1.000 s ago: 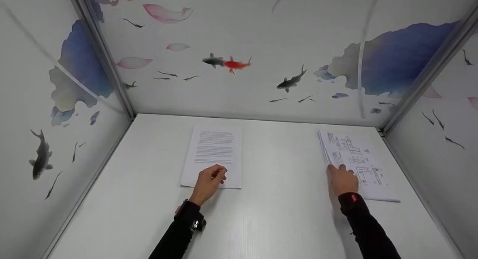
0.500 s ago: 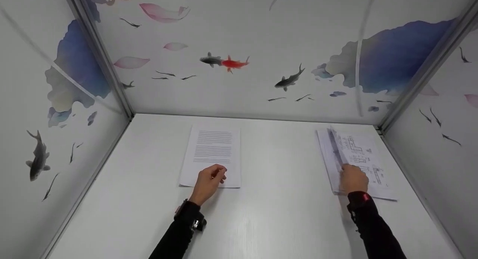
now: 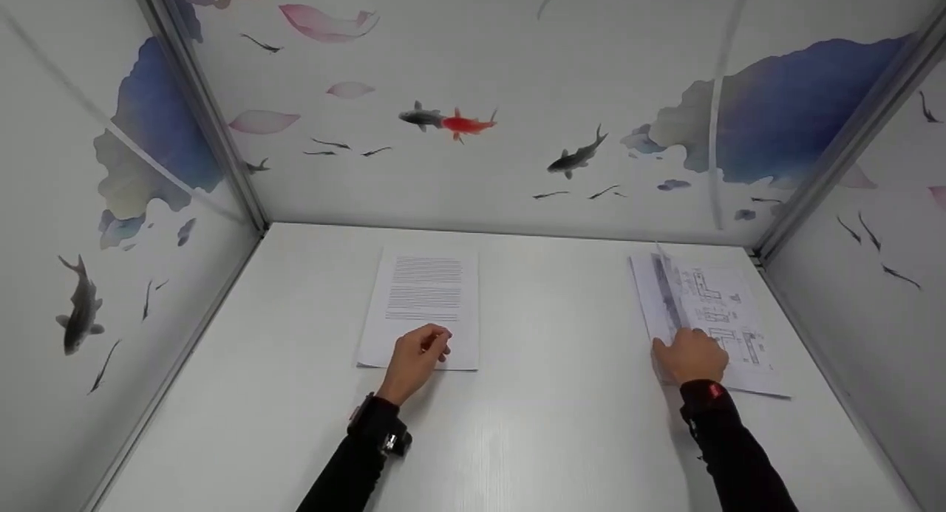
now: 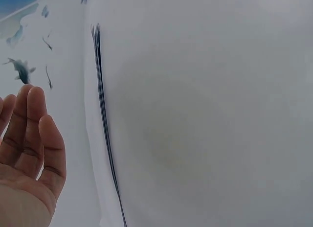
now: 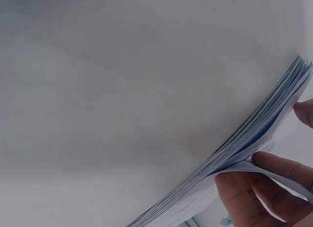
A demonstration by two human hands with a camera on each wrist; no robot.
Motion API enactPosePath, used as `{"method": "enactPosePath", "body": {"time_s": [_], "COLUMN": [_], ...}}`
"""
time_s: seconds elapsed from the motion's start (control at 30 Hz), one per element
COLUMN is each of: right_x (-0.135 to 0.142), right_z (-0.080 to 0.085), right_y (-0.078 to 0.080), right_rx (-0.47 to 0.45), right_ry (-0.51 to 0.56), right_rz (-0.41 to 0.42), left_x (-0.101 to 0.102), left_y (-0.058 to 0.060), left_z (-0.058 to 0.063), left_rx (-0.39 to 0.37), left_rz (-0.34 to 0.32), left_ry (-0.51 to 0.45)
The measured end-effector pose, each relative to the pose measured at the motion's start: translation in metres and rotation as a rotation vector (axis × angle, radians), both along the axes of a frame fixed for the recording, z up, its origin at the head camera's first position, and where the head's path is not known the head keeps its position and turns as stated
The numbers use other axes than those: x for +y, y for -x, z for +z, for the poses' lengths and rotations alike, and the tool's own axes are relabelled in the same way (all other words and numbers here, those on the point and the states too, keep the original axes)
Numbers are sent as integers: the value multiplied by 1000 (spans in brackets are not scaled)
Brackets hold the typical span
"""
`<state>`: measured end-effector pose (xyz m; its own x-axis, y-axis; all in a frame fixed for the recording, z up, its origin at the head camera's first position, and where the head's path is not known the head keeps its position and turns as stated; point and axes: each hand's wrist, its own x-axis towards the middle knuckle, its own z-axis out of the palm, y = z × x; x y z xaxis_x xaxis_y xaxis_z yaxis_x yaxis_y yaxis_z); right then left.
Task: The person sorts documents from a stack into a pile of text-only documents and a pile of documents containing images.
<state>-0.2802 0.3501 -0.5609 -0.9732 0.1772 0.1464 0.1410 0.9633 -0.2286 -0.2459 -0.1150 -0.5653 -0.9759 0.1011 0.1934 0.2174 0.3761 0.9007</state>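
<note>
My left hand (image 3: 415,358) hovers at the near edge of a stack of printed text pages (image 3: 427,287), fingers loosely bent and holding nothing. In the left wrist view the layered edge of the stack (image 4: 103,107) stands apart from the fingers (image 4: 34,124). My right hand (image 3: 691,357) is at the lower left of a second paper stack (image 3: 647,298), printed with technical drawings. Its top sheet (image 3: 667,287) is bent up along the left side. The right wrist view shows that sheet (image 5: 288,180) held between the fingers (image 5: 283,167), while the thumb (image 5: 304,112) lies by the stack's edge.
Both stacks lie on a white table (image 3: 547,394). Behind and on both sides stand white panels (image 3: 488,179) with painted fish and petals, joined by metal posts (image 3: 214,120).
My right hand has shifted a little right and lifted the top sheet's left side, which was flat. Its thumb has since spread out to the left. The left hand has stayed put.
</note>
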Motion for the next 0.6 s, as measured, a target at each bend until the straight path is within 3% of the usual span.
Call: {"method": "enactPosePath", "body": {"time_s": [0.6], "right_x": [-6], "right_z": [-5], "right_y": [8], "right_rx": [-35], "right_ry": [-38], "right_rz": [-44], "left_x": [3], "left_y": [-3], "left_z": [2], "left_rx": [-13], "left_rz": [-6], "left_ry": [9]}}
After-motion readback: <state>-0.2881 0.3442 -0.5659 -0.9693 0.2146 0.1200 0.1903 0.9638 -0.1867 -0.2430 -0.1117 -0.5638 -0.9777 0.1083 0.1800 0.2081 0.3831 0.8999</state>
